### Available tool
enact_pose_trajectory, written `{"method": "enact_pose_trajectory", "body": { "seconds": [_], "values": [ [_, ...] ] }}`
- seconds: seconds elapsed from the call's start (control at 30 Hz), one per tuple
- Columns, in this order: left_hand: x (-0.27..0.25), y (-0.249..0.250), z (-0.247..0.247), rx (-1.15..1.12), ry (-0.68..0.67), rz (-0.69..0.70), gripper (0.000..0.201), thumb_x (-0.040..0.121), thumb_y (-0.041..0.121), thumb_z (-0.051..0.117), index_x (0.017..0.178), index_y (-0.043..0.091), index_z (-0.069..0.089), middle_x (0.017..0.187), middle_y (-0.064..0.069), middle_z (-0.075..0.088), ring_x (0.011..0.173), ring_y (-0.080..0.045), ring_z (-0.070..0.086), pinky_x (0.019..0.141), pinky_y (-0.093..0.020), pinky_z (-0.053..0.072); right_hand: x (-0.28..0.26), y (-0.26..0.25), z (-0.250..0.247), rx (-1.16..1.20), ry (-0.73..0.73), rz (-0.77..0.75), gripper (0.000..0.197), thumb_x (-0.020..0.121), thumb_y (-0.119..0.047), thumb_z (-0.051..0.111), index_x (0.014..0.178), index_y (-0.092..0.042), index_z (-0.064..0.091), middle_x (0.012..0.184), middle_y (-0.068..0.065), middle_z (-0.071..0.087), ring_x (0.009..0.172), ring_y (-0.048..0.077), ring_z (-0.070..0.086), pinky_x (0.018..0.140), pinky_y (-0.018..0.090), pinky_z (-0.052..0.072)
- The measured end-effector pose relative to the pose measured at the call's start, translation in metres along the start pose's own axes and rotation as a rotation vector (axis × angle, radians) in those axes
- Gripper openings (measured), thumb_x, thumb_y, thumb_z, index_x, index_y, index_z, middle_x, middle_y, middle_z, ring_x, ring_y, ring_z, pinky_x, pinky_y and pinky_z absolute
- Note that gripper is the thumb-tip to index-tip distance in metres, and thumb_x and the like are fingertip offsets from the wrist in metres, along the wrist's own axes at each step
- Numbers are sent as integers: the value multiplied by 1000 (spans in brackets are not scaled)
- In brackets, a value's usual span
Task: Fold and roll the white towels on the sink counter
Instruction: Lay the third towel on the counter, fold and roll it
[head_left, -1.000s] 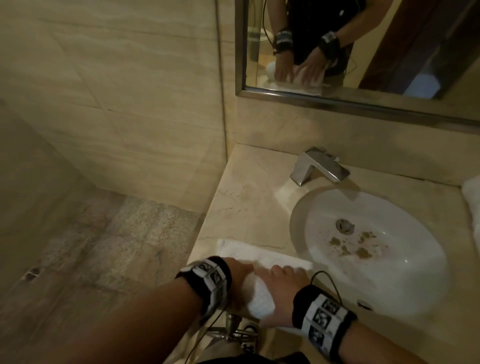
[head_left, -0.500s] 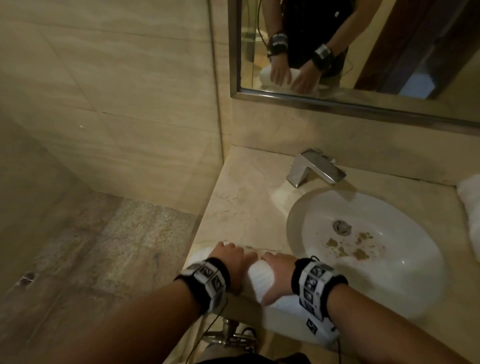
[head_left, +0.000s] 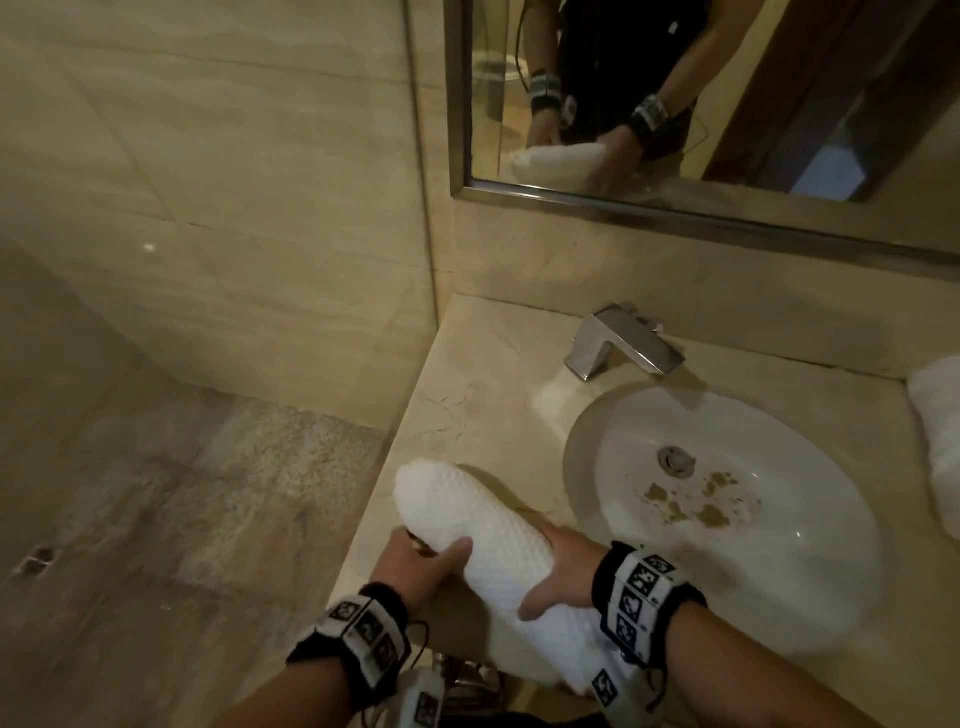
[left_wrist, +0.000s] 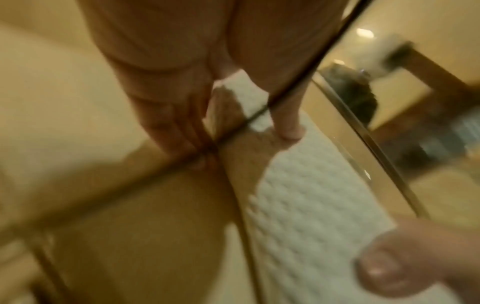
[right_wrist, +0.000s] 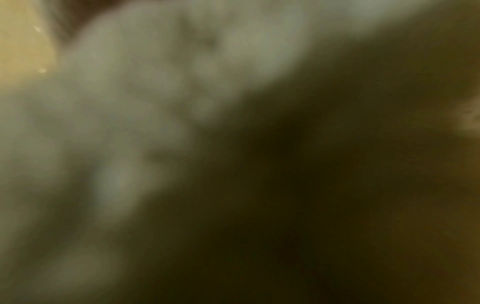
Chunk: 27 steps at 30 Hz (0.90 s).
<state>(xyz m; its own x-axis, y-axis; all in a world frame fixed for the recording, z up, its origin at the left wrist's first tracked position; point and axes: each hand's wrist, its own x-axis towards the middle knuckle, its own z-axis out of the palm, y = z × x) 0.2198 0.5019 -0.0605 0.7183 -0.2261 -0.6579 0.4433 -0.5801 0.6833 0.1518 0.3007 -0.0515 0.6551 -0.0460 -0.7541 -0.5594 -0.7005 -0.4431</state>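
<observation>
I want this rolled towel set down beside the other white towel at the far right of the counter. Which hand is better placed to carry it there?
Right. The right hand grips the rolled towel on the basin side, nearer the other towel. The left hand holds the roll's outer side, by the counter edge.

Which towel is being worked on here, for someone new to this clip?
Start at the white sink basin; left of it, at the counter's front edge, lies a rolled white waffle-textured towel. Unlike the other white towel at far right, both hands grip it.
</observation>
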Motion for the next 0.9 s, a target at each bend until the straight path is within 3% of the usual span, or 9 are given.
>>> {"method": "enact_pose_trajectory", "body": {
  "seconds": [0.1, 0.2, 0.33, 0.47, 0.63, 0.67, 0.73, 0.8, 0.9],
  "values": [
    [29, -14, 18, -370, -128, -118, 92, 46, 61, 88, 118, 9, 62, 115, -12, 69, 104, -29, 66, 96, -48, 49, -7, -1, 1, 144, -47, 32, 93, 54, -49, 83, 135, -27, 44, 124, -6, 57, 111, 17, 54, 97, 35, 46],
    [33, 8, 25, -638, -144, -187, 100, 48, 52, 91, 123, 0, 50, 113, -15, 67, 100, -34, 66, 89, -53, 53, -9, 0, 8, 404, -110, 79, 70, 69, -32, 82, 128, -27, 45, 115, -7, 54, 104, 13, 51, 84, 24, 46],
    [38, 34, 35, -636, -62, -181, 100, 59, 42, 87, 136, 18, 28, 101, -2, 51, 93, -26, 58, 86, -48, 51, -10, 3, 20, 660, -80, 117, 100, 53, -26, 83, 141, -15, 37, 126, 1, 56, 117, 22, 54, 101, 39, 45],
    [40, 66, 52, -673, -85, -62, 100, 52, 38, 88, 134, 22, 34, 111, -3, 54, 100, -29, 59, 88, -52, 51, -25, 20, 0, 807, 7, 16, 117, 42, -35, 90, 144, -22, 34, 131, -5, 55, 120, 18, 51, 105, 42, 42],
    [37, 110, 93, -751, -224, 57, 105, 43, 44, 93, 133, 17, 45, 126, -15, 61, 106, -38, 64, 83, -61, 52, -71, 64, -39, 977, 1, -135, 82, 73, -13, 77, 139, -33, 32, 118, -23, 50, 104, -6, 47, 78, 8, 47],
    [34, 119, 105, -762, -252, 73, 103, 45, 41, 93, 133, 17, 46, 126, -16, 61, 107, -38, 64, 84, -61, 52, -81, 73, -44, 994, 57, -152, 80, 70, -22, 79, 135, -36, 33, 119, -26, 47, 105, -7, 46, 87, 10, 46],
    [25, 134, 132, -782, -308, 92, 99, 47, 37, 92, 132, 16, 47, 126, -17, 61, 108, -40, 63, 85, -63, 50, -99, 96, -46, 961, 114, -279, 95, 48, -41, 87, 130, -36, 39, 131, -22, 47, 121, -1, 47, 110, 30, 37],
    [13, 151, 159, -792, -373, 131, 94, 50, 34, 91, 132, 15, 48, 126, -17, 61, 109, -40, 62, 86, -64, 49, -106, 127, -42, 1118, 116, -318, 114, 39, -43, 94, 135, -29, 35, 138, -7, 52, 127, 14, 51, 106, 41, 41],
    [-8, 187, 213, -788, -454, 192, 85, 55, 32, 87, 131, 15, 51, 124, -16, 64, 109, -39, 63, 89, -63, 49, -129, 178, -56, 1340, 131, -417, 115, 48, -38, 93, 140, -24, 25, 138, 2, 56, 127, 27, 52, 96, 43, 47]
  ]
}}
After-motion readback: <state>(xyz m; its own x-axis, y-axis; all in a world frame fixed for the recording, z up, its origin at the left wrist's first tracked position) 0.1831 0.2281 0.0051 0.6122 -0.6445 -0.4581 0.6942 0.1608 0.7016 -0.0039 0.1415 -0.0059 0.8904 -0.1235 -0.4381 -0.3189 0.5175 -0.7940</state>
